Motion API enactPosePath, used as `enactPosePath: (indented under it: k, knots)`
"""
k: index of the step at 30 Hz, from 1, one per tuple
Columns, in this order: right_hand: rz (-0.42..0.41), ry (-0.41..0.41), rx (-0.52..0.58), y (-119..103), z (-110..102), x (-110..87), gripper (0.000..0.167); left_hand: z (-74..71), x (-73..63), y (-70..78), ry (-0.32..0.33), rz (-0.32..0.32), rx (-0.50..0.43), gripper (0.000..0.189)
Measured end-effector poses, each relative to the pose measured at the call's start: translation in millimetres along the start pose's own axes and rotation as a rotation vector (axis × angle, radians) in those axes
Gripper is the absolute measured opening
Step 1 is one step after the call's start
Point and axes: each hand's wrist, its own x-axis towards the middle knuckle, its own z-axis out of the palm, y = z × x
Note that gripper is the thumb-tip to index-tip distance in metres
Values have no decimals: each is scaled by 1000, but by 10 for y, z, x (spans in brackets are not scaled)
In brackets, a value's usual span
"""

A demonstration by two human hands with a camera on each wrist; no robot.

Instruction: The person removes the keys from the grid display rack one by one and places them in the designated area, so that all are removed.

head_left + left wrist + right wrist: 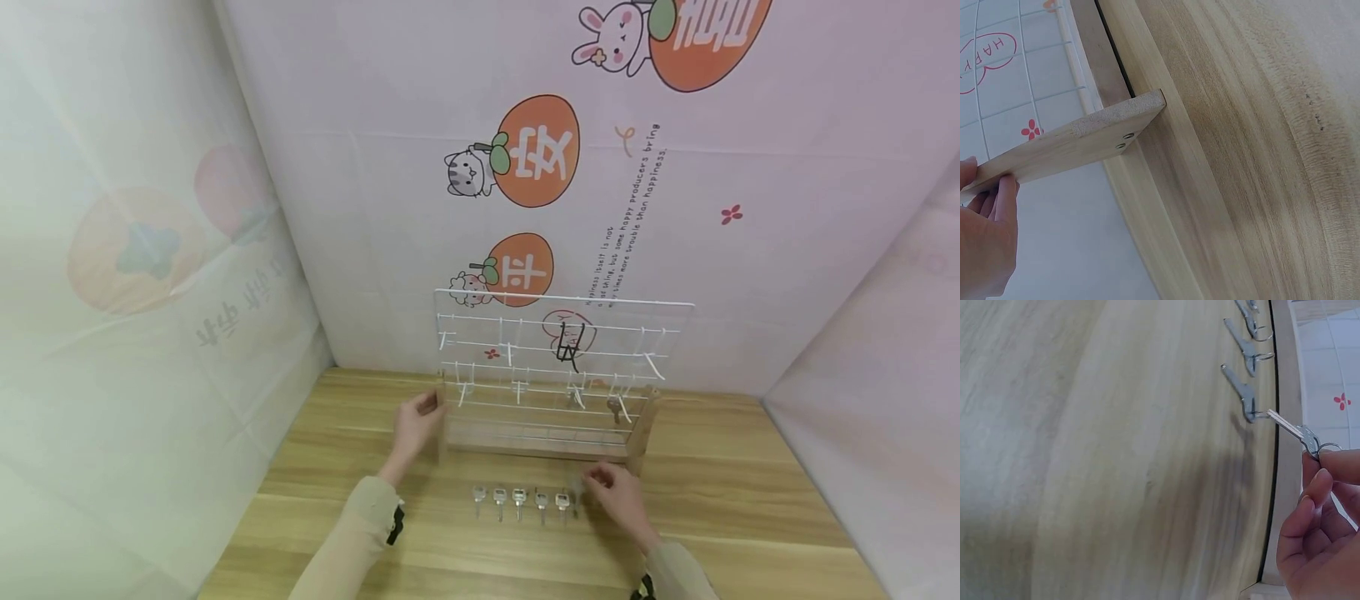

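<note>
My left hand [416,425] grips the left wooden upright [1072,140] of a rack, thumb on one face and fingers on the other. My right hand [617,493] pinches a silver key [1308,439] by its head, close to its thin ring; the shaft points away from the fingertips. That hand is just above the wooden table, before the rack's right part. Several silver keys [519,497] lie in a row to its left, shafts toward me. The white wire grid [562,367] carries white hooks, and a key [615,408] hangs at its lower right.
A black hook-like holder [570,342] sits on the upper grid. The rack's right wooden upright [641,433] stands beyond my right hand. A printed white cloth [375,208] rises behind the rack, with more cloth at both sides of the wooden table [735,483].
</note>
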Motion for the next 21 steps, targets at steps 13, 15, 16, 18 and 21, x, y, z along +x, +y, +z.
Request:
enactPosePath:
  k: [13, 15, 16, 18, 21]
  knots:
    - [37, -42, -10, 100, 25, -39, 9, 5, -1, 2, 11, 12, -6, 37]
    - [45, -46, -21, 115, 39, -41, 9, 11, 5, -1, 11, 19, -5, 37]
    - [50, -47, -25, 123, 46, -39, 9, 12, 5, -1, 9, 28, -4, 37]
    - [55, -47, -34, 132, 53, -36, 9, 13, 8, -2, 8, 32, -13, 37]
    - [47, -46, -47, 141, 54, -27, 8, 12, 9, 2, 10, 33, -20, 38]
